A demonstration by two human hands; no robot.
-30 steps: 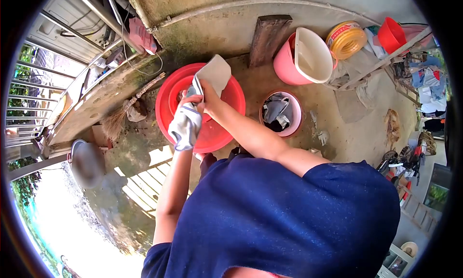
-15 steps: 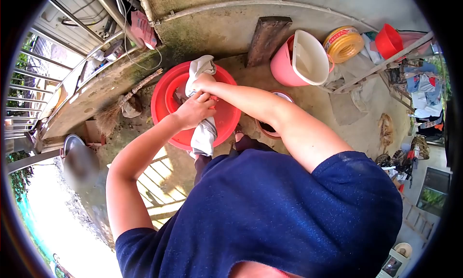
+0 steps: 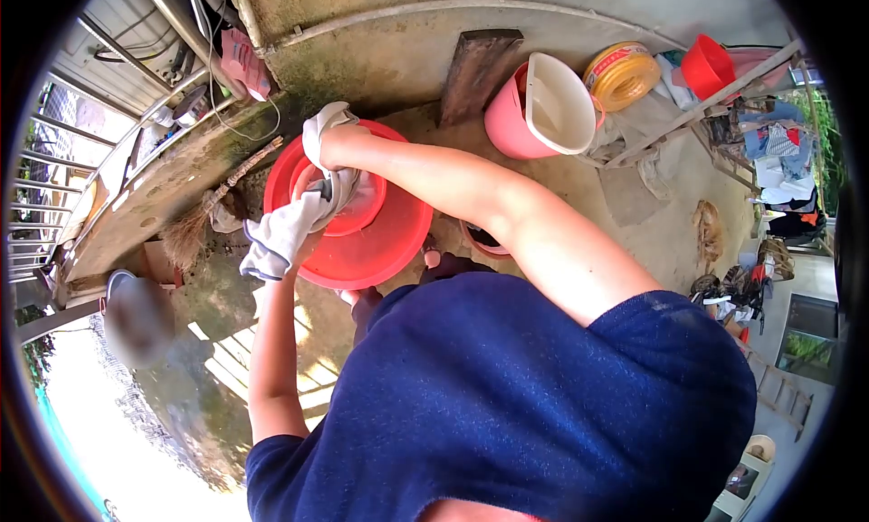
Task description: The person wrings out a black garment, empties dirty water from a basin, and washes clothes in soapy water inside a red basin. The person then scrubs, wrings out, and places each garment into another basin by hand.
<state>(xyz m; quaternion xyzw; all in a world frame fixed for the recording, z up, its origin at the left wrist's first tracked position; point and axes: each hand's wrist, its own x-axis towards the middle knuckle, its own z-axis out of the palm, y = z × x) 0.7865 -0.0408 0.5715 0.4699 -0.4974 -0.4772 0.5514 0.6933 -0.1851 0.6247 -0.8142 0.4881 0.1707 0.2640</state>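
2 hands that overlapped half a second ago are now apart on the same pale grey cloth (image 3: 279, 232): the right hand (image 3: 344, 148) has moved to its far end, and the left hand (image 3: 308, 248) sits lower, nearer the body. From here the right seems clenched around the fabric, but a fold hides the left's fingers, so I can't tell their grip. The cloth stretches slantwise over the big red basin (image 3: 401, 250), its near end now flopping past the rim, so it looks like rehandling midway through wringing.
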